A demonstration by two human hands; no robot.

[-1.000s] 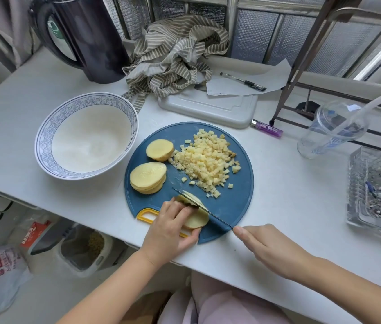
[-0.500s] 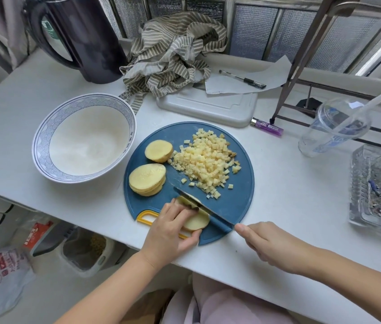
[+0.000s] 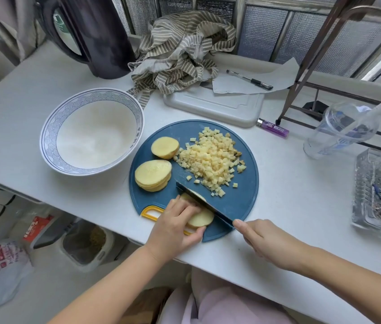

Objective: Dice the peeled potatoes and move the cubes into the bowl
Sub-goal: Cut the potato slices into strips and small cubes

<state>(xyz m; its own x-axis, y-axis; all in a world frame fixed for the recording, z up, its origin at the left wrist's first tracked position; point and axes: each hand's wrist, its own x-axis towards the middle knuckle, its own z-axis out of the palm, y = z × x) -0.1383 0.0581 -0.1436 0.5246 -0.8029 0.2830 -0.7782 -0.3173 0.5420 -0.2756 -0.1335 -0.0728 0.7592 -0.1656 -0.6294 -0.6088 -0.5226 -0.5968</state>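
Observation:
A round blue cutting board (image 3: pixel 243 202) lies near the table's front edge. On it sit a pile of potato cubes (image 3: pixel 212 160), a potato end piece (image 3: pixel 165 147) and a stack of potato slices (image 3: pixel 153 175). My left hand (image 3: pixel 175 228) holds down more potato slices (image 3: pixel 202 219) at the board's front, fingers curled on top. My right hand (image 3: pixel 264 242) grips a dark knife (image 3: pixel 204 205), whose blade lies across those slices right beside my left fingertips. A white bowl (image 3: pixel 51 127) with a blue pattern stands left of the board, with no cubes visible in it.
Behind the board lie a white tray (image 3: pixel 215 106), a striped cloth (image 3: pixel 180 52), paper with a pen (image 3: pixel 250 79) and a purple lighter (image 3: pixel 273 130). A black kettle (image 3: pixel 96 36) stands back left. A plastic cup (image 3: pixel 341 129), a metal rack and a glass dish (image 3: pixel 376 190) are on the right.
The knife blade has shifted slightly across the slices under my left hand. My hands stay in nearly the same place; the rest has not moved.

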